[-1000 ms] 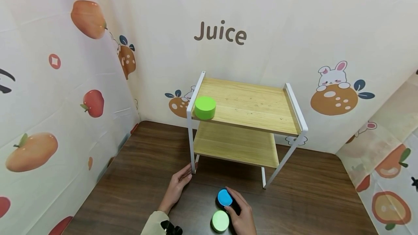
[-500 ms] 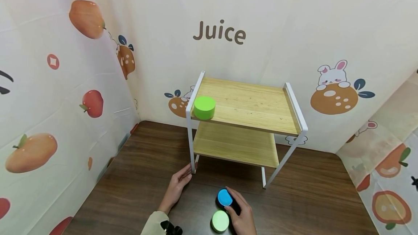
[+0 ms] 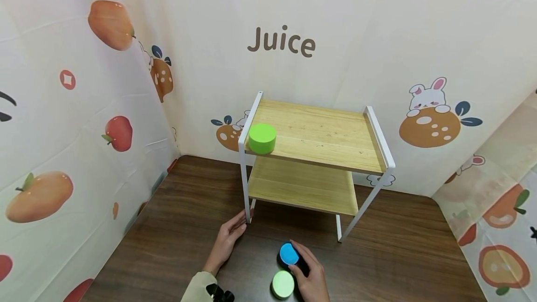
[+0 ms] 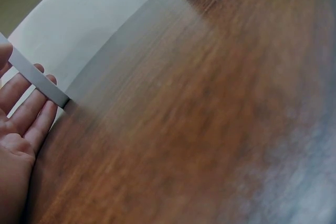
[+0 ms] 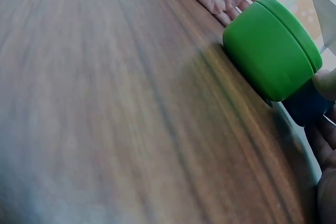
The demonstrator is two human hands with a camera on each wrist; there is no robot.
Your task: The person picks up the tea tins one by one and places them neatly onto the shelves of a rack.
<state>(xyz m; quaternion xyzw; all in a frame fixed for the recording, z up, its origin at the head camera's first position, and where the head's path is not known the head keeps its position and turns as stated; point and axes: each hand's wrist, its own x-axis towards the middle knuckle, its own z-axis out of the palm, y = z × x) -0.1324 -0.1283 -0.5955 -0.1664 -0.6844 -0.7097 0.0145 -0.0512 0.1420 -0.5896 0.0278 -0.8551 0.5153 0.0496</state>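
Note:
My left hand (image 3: 224,241) lies low at the front left leg (image 3: 244,185) of a two-tier wooden shelf (image 3: 320,136). In the left wrist view, fingers pass behind that white leg (image 4: 39,82), with the thumb on its near side. On the table, my right hand (image 3: 309,271) holds a round container with a blue lid (image 3: 289,254) between thumb and fingers. A round container with a light green lid (image 3: 283,284) stands just in front of it; in the right wrist view this green container (image 5: 270,51) partly hides the dark blue one (image 5: 304,103).
A bright green round container (image 3: 262,139) sits at the front left corner of the upper shelf. White metal side frames carry both boards. Printed cloth walls (image 3: 348,36) surround the brown wooden table (image 3: 184,195) at the back and sides.

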